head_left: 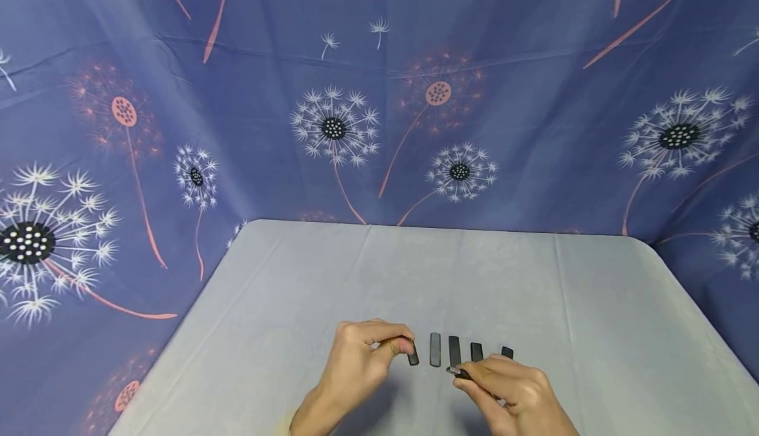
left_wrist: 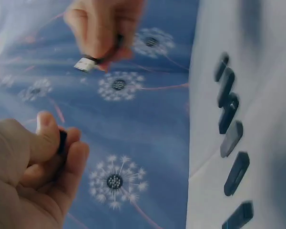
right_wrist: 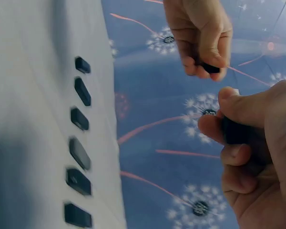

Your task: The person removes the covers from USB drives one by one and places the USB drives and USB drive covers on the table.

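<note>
My right hand (head_left: 512, 390) pinches a black USB flash drive (head_left: 459, 373), its metal plug bare and pointing towards the left hand. In the left wrist view the plug (left_wrist: 85, 64) shows bright and somewhat blurred. A small black piece (left_wrist: 62, 141), perhaps the drive's cap, is pinched between thumb and fingers of my left hand (head_left: 362, 360); the fingers hide most of it. The two hands are apart, both raised above the table. Behind them, several dark, flat, stick-shaped pieces (head_left: 454, 350) lie in a row, one of them grey (head_left: 435, 350). The hands cover part of this row.
A pale cloth covers the table (head_left: 284, 291), with rounded far corners and fold lines. Blue fabric (head_left: 261, 107) printed with dandelions hangs behind the table and along both sides.
</note>
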`<state>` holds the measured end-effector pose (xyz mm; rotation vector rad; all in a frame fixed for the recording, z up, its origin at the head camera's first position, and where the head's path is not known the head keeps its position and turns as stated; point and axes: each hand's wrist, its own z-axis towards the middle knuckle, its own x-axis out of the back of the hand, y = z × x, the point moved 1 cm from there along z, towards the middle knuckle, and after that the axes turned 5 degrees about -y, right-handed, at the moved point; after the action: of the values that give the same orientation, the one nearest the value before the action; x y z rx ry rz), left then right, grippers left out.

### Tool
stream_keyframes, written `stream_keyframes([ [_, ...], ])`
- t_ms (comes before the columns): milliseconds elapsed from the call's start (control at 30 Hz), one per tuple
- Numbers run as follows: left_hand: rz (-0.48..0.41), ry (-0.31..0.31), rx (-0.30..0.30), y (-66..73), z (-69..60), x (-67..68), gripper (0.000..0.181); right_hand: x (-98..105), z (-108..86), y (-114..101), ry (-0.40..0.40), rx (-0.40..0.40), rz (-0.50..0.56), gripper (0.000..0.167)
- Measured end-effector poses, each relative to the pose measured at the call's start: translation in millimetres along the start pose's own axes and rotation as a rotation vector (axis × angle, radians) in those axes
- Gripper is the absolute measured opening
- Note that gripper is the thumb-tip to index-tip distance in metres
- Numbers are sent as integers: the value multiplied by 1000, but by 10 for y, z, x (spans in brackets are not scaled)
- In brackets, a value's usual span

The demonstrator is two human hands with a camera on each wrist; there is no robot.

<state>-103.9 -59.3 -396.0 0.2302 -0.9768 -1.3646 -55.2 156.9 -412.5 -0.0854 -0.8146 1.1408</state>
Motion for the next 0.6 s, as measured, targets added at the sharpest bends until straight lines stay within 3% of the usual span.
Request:
stream_keyframes([
  [33,-33,-18,28,-10,4,10,6,10,-12,5,-9,-19,3,19],
  [100,-65,-61,27,-18,9,4,10,5,-15,15,-22,-36,-3,27],
  [167,-83,-87,5,-17,0,-16,13,-12,-10,25,-22,-29,2,24],
  [267,-94,-73,-8,-13,-15,-31,15,-16,-11,54,2,-4,-21,12],
  [433,-29,-75,-74,-34,2,-37,22,30,-22,107,28,26,-47,16],
  [600,7,-102,-140,-77,25,-79,28,93,-28,107,-20,-40,-78,24],
])
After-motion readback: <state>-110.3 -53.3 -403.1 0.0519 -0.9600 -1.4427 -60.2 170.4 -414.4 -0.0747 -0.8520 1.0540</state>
